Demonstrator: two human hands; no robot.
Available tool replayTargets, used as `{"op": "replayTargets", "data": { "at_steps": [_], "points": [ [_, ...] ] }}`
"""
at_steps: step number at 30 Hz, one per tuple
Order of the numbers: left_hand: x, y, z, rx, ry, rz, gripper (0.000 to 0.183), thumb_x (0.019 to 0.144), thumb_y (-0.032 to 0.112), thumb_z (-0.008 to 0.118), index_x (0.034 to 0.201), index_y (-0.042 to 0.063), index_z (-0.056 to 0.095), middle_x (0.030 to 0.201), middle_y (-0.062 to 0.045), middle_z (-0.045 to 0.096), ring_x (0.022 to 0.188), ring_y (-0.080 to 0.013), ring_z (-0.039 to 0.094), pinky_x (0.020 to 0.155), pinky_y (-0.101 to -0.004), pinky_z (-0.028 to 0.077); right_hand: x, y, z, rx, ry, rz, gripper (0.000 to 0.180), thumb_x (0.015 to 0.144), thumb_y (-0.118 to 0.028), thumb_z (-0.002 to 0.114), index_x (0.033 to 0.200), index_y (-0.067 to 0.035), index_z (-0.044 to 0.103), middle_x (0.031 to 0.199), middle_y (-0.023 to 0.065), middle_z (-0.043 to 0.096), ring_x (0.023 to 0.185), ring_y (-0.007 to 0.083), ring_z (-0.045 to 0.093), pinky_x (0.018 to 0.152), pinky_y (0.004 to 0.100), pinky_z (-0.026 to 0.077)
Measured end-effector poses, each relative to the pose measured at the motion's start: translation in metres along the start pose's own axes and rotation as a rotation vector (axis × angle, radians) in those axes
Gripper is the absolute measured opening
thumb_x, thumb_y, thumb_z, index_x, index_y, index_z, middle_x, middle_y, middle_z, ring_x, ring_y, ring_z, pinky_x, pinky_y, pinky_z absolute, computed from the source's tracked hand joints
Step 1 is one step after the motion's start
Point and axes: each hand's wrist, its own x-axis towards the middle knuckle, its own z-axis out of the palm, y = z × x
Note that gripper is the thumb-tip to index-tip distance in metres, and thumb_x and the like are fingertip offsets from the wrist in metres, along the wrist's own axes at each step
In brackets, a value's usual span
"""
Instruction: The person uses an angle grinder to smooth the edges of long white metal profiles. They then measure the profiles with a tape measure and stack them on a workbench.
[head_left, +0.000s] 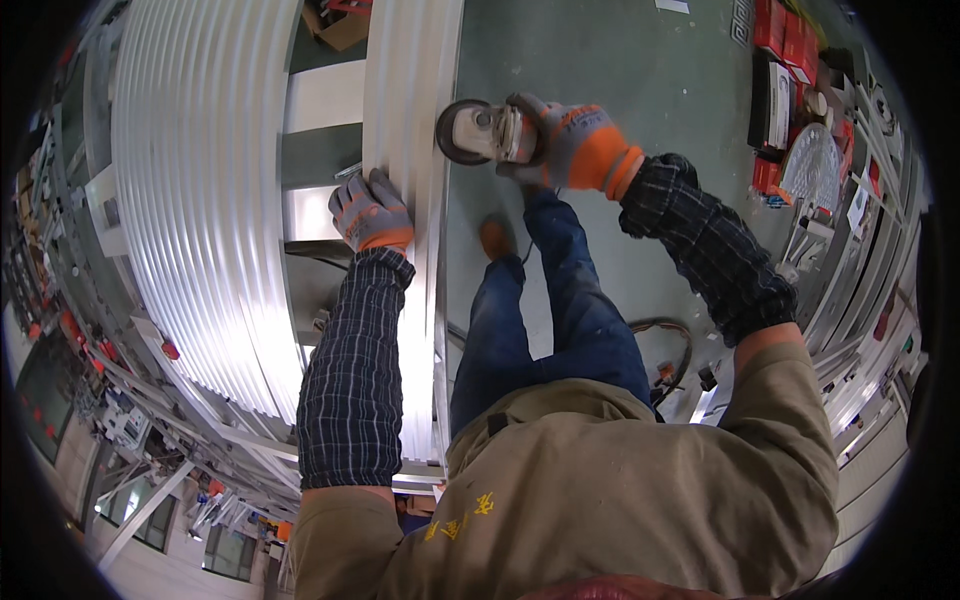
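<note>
My right hand (581, 146), in a grey and orange work glove, grips an angle grinder (501, 133). The grinder's round dark disc (450, 133) is at the right edge of a long ribbed metal panel (409, 82); whether it touches the edge cannot be made out. On the left edge of that same panel rests my left hand (373, 214), gloved alike. Its fingers reach past the edge over a flat metal crosspiece (315, 212), and whether they curl under the panel is hidden. Checked sleeve covers are on both forearms.
A wide corrugated metal sheet (206, 187) lies to the left, with crosspieces bridging the gap. Red boxes (795, 49) and metal lengths (862, 255) stand at the right on the green floor (637, 67). A cable (682, 330) curves near my legs. A cardboard box (337, 26) is at the top.
</note>
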Motion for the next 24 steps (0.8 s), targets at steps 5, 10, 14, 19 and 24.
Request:
{"op": "replayTargets", "data": {
  "at_steps": [5,10,14,19,24],
  "points": [
    [0.002,0.003,0.005,0.005,0.046,0.002,0.034,0.097,0.031,0.052,0.104,0.0,0.065,0.107,-0.022,0.066,0.108,-0.0421,0.057,0.095,-0.0506,0.045,-0.044,-0.027,0.03,0.017,-0.107,-0.044,0.084,0.074,-0.057,0.077,0.136,-0.008,0.05,0.101,0.0175,0.071,0.089,0.0364,0.07,0.078,0.0419,0.056],
    [0.007,0.006,0.009,-0.023,0.032,-0.047,0.037,0.098,0.036,0.053,0.106,0.002,0.066,0.113,-0.021,0.066,0.112,-0.042,0.056,0.096,-0.0504,0.046,-0.098,-0.073,0.083,-0.04,-0.429,-0.097,0.088,0.074,-0.06,0.076,0.137,-0.006,0.049,0.097,0.0203,0.069,0.091,0.0373,0.069,0.078,0.0442,0.056],
    [-0.01,-0.018,0.005,-0.232,0.09,-0.028,0.045,0.097,0.038,0.056,0.122,0.001,0.06,0.125,-0.023,0.061,0.119,-0.0423,0.053,0.102,-0.0502,0.044,-0.155,-0.083,0.133,-0.034,-0.443,-0.198,0.087,0.072,-0.059,0.079,0.134,-0.004,0.05,0.098,0.0196,0.068,0.091,0.0377,0.069,0.078,0.0433,0.056],
    [-0.143,-0.105,-0.024,-0.253,-0.059,0.015,0.062,0.093,0.026,0.063,0.143,-0.003,0.042,0.138,-0.027,0.051,0.128,-0.0446,0.047,0.11,-0.0516,0.037,-0.164,-0.075,0.109,0.308,-0.094,-0.03,0.08,0.074,-0.051,0.081,0.132,-0.004,0.051,0.105,0.0181,0.07,0.095,0.0357,0.07,0.081,0.0408,0.056],
    [-0.259,-0.193,-0.009,-0.127,-0.103,0.137,0.046,0.094,0.021,0.054,0.131,-0.006,0.052,0.125,-0.029,0.058,0.115,-0.0474,0.053,0.103,-0.0541,0.04,-0.126,-0.047,0.094,0.207,0.137,0.027,0.093,0.076,-0.064,0.076,0.138,-0.002,0.046,0.113,0.0187,0.07,0.103,0.0352,0.069,0.088,0.0394,0.055]
  ]
}}
